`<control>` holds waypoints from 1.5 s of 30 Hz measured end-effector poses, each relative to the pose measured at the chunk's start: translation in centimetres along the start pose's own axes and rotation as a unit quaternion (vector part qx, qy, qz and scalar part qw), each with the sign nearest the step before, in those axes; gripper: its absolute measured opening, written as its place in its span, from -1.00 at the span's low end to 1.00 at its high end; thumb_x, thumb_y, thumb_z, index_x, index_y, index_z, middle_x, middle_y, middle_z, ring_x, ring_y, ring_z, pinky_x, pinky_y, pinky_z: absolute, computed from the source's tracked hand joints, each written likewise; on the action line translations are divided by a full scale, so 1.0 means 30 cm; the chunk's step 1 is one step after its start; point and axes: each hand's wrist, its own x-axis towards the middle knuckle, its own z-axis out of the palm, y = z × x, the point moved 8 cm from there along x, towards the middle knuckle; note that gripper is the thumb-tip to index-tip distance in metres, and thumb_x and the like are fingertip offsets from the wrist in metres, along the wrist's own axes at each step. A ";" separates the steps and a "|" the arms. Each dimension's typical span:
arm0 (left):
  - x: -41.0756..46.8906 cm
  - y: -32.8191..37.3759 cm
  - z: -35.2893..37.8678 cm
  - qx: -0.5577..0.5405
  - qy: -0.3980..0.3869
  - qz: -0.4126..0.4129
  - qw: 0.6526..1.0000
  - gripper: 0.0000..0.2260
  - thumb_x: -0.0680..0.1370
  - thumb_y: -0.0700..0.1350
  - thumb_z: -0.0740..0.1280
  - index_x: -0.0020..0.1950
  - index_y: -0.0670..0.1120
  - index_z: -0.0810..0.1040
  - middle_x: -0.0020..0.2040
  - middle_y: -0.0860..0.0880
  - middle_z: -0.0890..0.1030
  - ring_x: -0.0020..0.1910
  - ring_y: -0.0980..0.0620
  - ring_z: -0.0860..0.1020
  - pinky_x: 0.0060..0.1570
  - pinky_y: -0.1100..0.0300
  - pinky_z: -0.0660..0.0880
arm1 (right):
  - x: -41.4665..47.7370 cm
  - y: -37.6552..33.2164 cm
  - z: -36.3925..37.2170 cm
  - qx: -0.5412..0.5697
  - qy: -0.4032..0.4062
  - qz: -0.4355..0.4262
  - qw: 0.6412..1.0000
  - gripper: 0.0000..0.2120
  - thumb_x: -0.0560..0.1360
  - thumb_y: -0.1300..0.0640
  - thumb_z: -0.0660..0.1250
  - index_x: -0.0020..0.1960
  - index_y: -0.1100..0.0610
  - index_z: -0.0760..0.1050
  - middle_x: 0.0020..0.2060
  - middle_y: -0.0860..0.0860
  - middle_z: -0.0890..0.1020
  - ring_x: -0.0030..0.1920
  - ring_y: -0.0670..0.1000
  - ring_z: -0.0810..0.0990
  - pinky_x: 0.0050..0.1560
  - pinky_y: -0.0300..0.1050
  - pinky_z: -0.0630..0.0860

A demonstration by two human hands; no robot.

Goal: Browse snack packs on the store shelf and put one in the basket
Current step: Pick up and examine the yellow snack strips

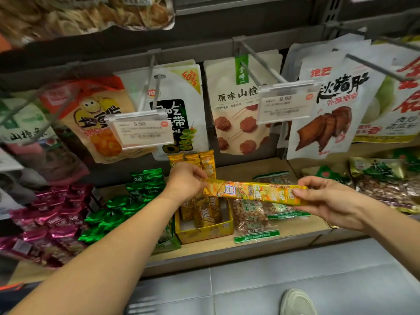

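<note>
The left hand is pinching the left end of a long, narrow yellow foil snack pack, while the right hand is gripping its right end between thumb and curled fingers. The pack is lying roughly level in the air between the two hands, in front of the light wooden shelf and above an open yellow cardboard display box in which similar yellow packs are standing upright. Clear bags of peanuts with green print are lying just right of the box; green foil packs and magenta foil packs are crowding its left. Printed pouches are hanging above, behind white price tags.
</note>
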 end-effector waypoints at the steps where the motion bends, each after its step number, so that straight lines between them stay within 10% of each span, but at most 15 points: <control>1: 0.000 0.013 0.003 0.032 0.002 0.014 0.999 -0.91 0.45 -0.19 0.50 -0.10 -0.03 0.66 -0.24 0.07 0.59 -0.15 0.07 0.59 -0.18 0.28 0.46 | -0.002 -0.008 -0.002 -0.007 0.005 -0.010 1.000 -0.79 0.23 0.36 0.43 -0.19 0.21 0.48 -0.13 0.26 0.70 -0.15 0.17 0.72 -0.26 -0.05 0.68; 6: 0.007 0.102 0.013 0.220 0.068 0.156 0.960 -0.69 0.51 -0.22 0.32 0.25 -0.05 0.58 0.22 -0.04 0.57 0.25 -0.09 0.45 0.24 0.05 0.42 | -0.019 -0.066 -0.005 -0.070 0.057 -0.070 0.993 -0.78 0.17 0.33 0.46 -0.24 0.26 0.48 -0.21 0.24 0.67 -0.23 0.12 0.70 -0.31 -0.11 0.67; 11: 0.080 0.119 0.073 0.337 0.083 0.167 0.923 -0.52 0.54 -0.11 0.31 0.45 -0.07 0.32 0.42 -0.03 0.39 0.35 -0.12 0.28 0.23 -0.01 0.36 | -0.036 -0.122 0.035 -0.174 0.110 -0.147 0.968 -0.81 0.35 0.41 0.48 -0.24 0.27 0.46 -0.18 0.33 0.66 -0.24 0.16 0.66 -0.23 -0.02 0.67; 22: 0.160 0.077 0.104 0.357 0.037 0.121 0.925 -0.46 0.46 -0.16 0.38 0.43 -0.03 0.33 0.32 -0.08 0.36 0.33 -0.14 0.25 0.22 -0.04 0.29 | -0.068 -0.178 0.246 -0.400 0.113 -0.289 0.862 -0.77 0.41 0.21 0.51 -0.20 -0.03 0.49 -0.24 -0.04 0.62 -0.23 0.09 0.63 -0.18 0.07 0.63; 27: 0.069 0.117 0.093 0.351 0.025 0.205 0.913 -0.49 0.43 -0.04 0.44 0.32 0.03 0.33 0.29 -0.05 0.43 0.33 -0.10 0.31 0.27 -0.07 0.22 | -0.050 -0.113 0.377 -0.515 0.067 -0.300 0.800 -0.71 0.45 0.15 0.47 -0.11 -0.15 0.39 -0.22 -0.13 0.55 -0.18 -0.08 0.54 -0.18 -0.19 0.46; 30: -0.015 0.127 0.093 0.360 -0.012 0.238 0.902 -0.52 0.47 0.01 0.43 0.27 0.02 0.26 0.05 -0.03 0.60 0.13 -0.11 0.54 0.18 -0.06 0.34 | -0.035 -0.117 0.433 -0.562 0.079 -0.325 0.756 -0.70 0.47 0.14 0.44 0.00 -0.15 0.38 -0.17 -0.13 0.52 -0.09 -0.02 0.51 -0.09 -0.11 0.45; 34: -0.091 0.133 -0.003 0.309 0.023 0.239 0.920 -0.54 0.50 -0.17 0.34 0.34 0.04 0.25 0.22 -0.06 0.52 0.14 -0.14 0.53 -0.04 -0.01 0.52 | 0.007 -0.121 0.508 -0.605 0.093 -0.337 0.716 -0.71 0.47 0.18 0.40 0.12 -0.06 0.44 -0.02 -0.01 0.56 0.06 0.09 0.50 0.01 -0.08 0.42; 45: -0.342 0.149 -0.165 0.234 0.051 0.357 0.903 -0.54 0.47 -0.15 0.45 0.34 -0.06 0.44 0.27 -0.05 0.54 0.12 -0.08 0.59 0.04 0.07 0.59 | 0.178 -0.068 0.580 -0.553 0.118 -0.305 0.767 -0.55 0.53 0.24 0.30 0.39 -0.01 0.44 0.24 0.08 0.46 0.22 0.11 0.50 0.24 -0.15 0.39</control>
